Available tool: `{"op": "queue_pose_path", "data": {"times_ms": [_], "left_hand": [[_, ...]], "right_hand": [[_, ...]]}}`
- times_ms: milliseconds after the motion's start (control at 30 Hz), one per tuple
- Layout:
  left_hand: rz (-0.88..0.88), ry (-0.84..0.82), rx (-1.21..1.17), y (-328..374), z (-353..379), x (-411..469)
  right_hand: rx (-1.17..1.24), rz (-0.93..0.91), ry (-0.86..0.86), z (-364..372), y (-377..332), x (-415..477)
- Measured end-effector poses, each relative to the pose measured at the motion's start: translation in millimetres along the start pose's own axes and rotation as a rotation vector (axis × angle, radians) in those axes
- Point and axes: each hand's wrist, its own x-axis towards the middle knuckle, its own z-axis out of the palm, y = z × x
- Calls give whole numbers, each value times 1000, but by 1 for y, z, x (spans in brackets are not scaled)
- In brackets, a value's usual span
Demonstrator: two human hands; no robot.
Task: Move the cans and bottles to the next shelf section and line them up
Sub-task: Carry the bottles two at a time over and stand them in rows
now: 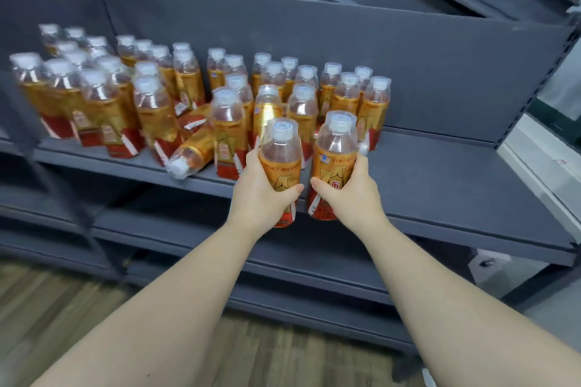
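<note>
At mid-frame the left hand wraps one orange-labelled bottle and the right hand wraps a second bottle. Both bottles are upright, held in front of the shelf edge. This looks like the carry step. Next they probably need setting down upright on the bare board at the right of the frame, squared into a row. Beyond, the standing bottles crowd the left and centre, and one fallen bottle lies on its side. All are capped, and pale liquid shows through the clear shoulders.

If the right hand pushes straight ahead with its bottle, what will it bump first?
Probably the standing bottles on the shelf, right behind the held bottle in the right hand, though depth is unclear.
</note>
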Motion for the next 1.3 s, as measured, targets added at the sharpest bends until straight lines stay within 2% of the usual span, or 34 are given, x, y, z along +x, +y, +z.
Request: {"op": "queue_pose_path", "data": {"times_ms": [300,567,967,1300], "left_hand": [[-97,120,67,-67,-147,-52],[-196,271,140,-111,-244,-72],[-311,488,211,-168,-337,-28],[-362,583,239,-208,-386,31]], "right_hand": [[34,-84,-176,115,-79,-77],[39,-195,-323,206,-142,-99],[134,-343,-578,336,-207,-51],[186,-383,-699,419,-241,3]]}}
